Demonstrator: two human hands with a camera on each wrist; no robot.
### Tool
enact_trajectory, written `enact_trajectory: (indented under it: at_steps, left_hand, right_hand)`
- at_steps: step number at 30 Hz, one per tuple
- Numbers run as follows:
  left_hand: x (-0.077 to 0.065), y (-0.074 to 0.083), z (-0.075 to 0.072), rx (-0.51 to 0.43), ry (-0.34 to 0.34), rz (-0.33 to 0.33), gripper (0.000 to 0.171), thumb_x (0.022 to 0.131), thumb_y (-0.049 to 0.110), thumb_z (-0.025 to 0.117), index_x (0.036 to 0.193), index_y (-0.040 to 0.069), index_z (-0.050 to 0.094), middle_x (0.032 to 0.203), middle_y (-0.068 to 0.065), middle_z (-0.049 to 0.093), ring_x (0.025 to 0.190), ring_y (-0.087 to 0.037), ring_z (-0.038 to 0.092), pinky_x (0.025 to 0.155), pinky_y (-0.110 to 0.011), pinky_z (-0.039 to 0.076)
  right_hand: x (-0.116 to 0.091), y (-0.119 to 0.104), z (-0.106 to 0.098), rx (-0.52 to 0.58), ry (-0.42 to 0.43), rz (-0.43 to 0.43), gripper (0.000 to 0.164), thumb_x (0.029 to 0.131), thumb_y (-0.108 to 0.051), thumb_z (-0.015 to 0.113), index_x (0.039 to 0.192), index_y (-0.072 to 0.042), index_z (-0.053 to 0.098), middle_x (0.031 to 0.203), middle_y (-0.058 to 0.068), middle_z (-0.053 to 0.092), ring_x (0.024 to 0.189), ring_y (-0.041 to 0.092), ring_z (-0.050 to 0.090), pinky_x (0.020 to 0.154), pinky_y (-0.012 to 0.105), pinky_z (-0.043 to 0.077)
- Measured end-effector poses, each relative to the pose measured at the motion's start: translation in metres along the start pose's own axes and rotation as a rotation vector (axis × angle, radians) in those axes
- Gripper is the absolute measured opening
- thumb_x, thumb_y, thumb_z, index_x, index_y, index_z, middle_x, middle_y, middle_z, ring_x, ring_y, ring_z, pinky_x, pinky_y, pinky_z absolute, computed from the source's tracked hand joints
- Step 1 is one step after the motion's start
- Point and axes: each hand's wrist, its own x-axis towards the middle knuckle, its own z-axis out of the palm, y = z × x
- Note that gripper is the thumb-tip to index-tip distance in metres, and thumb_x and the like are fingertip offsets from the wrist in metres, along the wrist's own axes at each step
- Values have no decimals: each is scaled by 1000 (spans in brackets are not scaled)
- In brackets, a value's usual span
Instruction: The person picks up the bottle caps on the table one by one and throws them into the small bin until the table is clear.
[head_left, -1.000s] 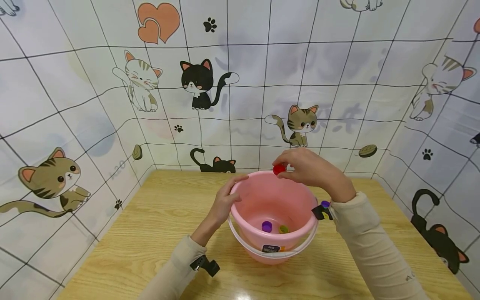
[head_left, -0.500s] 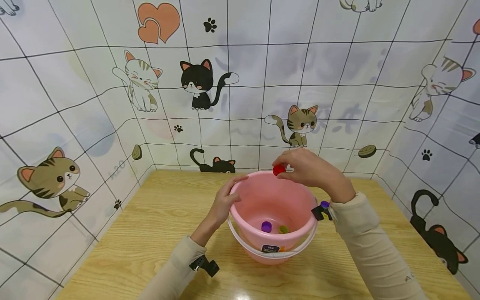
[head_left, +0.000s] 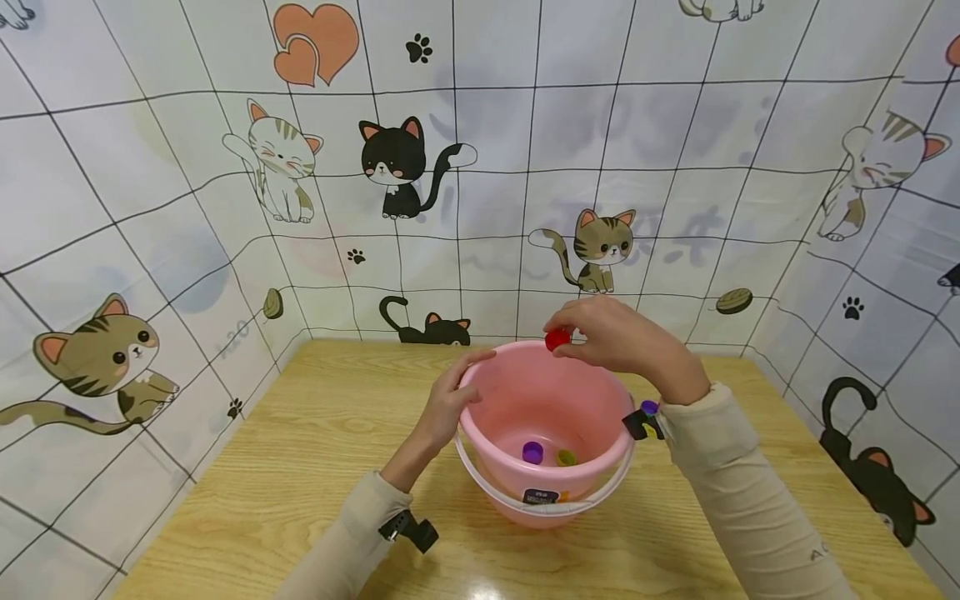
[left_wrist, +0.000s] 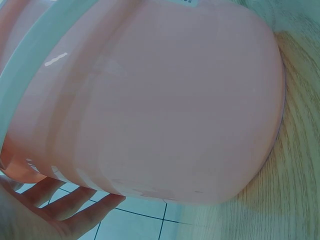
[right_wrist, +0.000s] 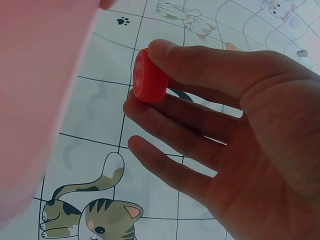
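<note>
A pink bucket [head_left: 517, 479] stands upright on the wooden table, its white handle [head_left: 546, 510] hanging down at the front. My left hand [head_left: 447, 400] grips the left side of its rim, thumb over the edge; in the left wrist view the fingers [left_wrist: 70, 202] lie along the outer wall. Above the far rim my right hand [head_left: 607, 333] pinches a red bottle cap [right_wrist: 148, 77] between thumb and fingers, with the lower fingers spread away from it. Inside, on the bucket's floor, lie a purple cap [head_left: 532, 452] and a yellow-green cap [head_left: 567, 458].
Right of the bucket, a small purple piece [head_left: 649, 407] shows beside the right wrist, with a bit of yellow by it, partly hidden by the black wrist camera [head_left: 637, 426]. A cat-printed cloth [head_left: 495, 208] surrounds the wooden table [head_left: 315, 442] at the back and sides.
</note>
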Motion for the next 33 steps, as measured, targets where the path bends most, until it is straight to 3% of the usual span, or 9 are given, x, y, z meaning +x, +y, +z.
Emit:
enact_trajectory:
  at_steps: [15,21,25,31,33]
  left_hand:
    - [1,-2,0,11,14,-5,62,75,1,48,135,17,54,134,-10,54,111,-33,57,84,-55,52]
    - [1,2,-1,-2,-14,-24,62,78,-3,46,138,11,50,139,-17,50,116,-38,54,88,-59,49]
    - [-2,13,0,4,-23,-27,62,77,-4,46,138,6,49,138,-21,49,116,-41,53,87,-58,50]
    - [1,0,0,4,4,-6,61,77,0,47,135,15,53,136,-13,53,112,-36,56,83,-53,53]
    - [0,5,0,-2,-8,-16,61,78,-3,46,136,13,52,137,-14,52,114,-38,55,85,-59,50]
  right_hand:
    - [1,-2,0,2,-4,10,24,82,-22,74,103,-12,73,98,0,71,89,16,64,78,35,55]
    - [0,-2,0,5,-15,30,26,82,-22,74,106,-12,73,102,2,72,91,18,65,80,37,55]
    - [-1,-2,1,1,-16,36,25,82,-22,74,106,-14,72,102,0,71,91,17,65,80,36,55]
    - [-3,0,0,0,-11,27,25,82,-22,74,106,-14,72,101,-1,71,91,17,65,80,37,53]
    - [-4,2,0,-1,-13,36,25,82,-23,74,106,-14,72,100,-1,71,92,18,65,81,37,53]
